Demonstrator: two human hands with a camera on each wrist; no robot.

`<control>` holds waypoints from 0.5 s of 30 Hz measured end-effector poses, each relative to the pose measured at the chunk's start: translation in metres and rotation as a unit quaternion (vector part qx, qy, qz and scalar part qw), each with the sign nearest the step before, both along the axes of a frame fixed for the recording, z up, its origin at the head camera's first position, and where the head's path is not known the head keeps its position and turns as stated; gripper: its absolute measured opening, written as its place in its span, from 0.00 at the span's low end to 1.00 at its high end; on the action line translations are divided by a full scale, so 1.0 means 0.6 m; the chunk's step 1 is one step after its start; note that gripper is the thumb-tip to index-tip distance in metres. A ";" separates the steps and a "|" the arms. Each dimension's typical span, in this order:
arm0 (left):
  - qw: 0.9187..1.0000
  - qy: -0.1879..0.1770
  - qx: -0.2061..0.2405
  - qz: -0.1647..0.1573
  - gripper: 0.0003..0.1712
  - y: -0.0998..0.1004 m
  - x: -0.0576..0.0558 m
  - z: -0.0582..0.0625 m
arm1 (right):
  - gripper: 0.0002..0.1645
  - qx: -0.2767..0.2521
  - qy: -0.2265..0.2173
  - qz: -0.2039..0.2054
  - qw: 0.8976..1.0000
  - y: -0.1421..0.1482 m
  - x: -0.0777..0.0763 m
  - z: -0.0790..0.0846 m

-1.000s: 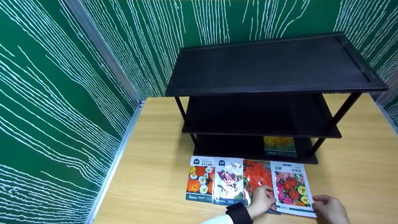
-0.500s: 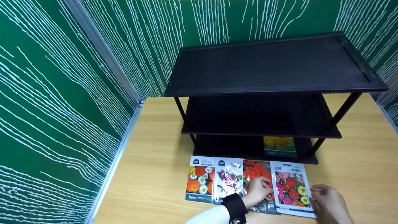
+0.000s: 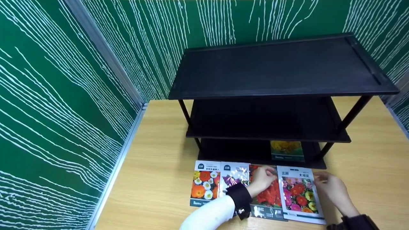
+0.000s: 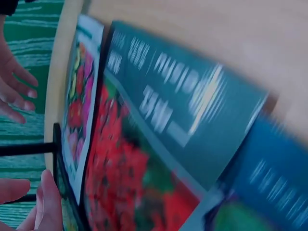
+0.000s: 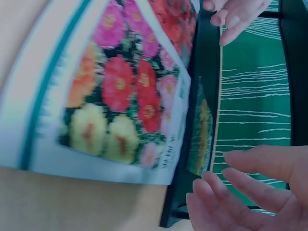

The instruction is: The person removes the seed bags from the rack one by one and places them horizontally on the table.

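Several flower seed packets lie side by side on the table. My left hand (image 3: 264,179) hovers over the red-flower packet (image 3: 270,195), its fingers bent loosely near the packet's top edge. In the left wrist view these fingers (image 4: 49,204) hold nothing. Just right of it lies the white packet with pink, red and yellow blooms (image 3: 298,195). Beside that packet's upper right edge is my right hand (image 3: 332,190), fingers loosely curved; in the right wrist view they (image 5: 216,197) are apart from the packet. Further left are a purple-flower packet (image 3: 236,167) and an orange-and-white-flower packet (image 3: 204,185).
A black three-tier rack (image 3: 281,70) stands directly behind the row. On its bottom shelf, toward the right, lies a yellow-flower packet (image 3: 287,150). Green walls with white lines (image 3: 211,19) enclose the wooden table (image 3: 153,179).
Both hands have slid away from the packets' lower parts toward their top edges, the right hand letting go of the pink-bloom packet's lower corner. The packets stay in place.
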State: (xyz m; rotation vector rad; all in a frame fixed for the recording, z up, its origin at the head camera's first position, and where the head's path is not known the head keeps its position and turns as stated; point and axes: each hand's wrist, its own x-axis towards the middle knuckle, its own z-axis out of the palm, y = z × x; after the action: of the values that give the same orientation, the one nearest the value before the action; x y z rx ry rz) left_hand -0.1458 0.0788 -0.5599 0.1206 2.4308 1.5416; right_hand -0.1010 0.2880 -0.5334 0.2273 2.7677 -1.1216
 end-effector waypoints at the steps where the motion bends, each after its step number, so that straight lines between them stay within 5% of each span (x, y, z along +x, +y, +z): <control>1: 1.000 0.006 -0.005 0.002 0.10 0.000 -0.006 0.001 | 0.20 0.001 0.007 0.002 1.000 -0.001 -0.004 0.003; 7: 0.997 0.058 -0.043 0.012 0.12 0.000 -0.038 0.010 | 0.18 0.001 0.071 0.017 0.997 -0.005 -0.028 0.014; 15: 0.992 0.105 -0.065 0.024 0.11 0.009 -0.072 0.017 | 0.18 -0.017 0.087 0.014 0.996 -0.010 -0.065 0.022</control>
State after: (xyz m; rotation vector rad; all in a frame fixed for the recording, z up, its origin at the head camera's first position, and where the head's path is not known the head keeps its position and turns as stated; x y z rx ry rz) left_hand -0.1888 0.0840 -0.5499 0.2090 2.7082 1.4511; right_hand -0.1397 0.2817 -0.5201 0.0896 2.8879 -1.2365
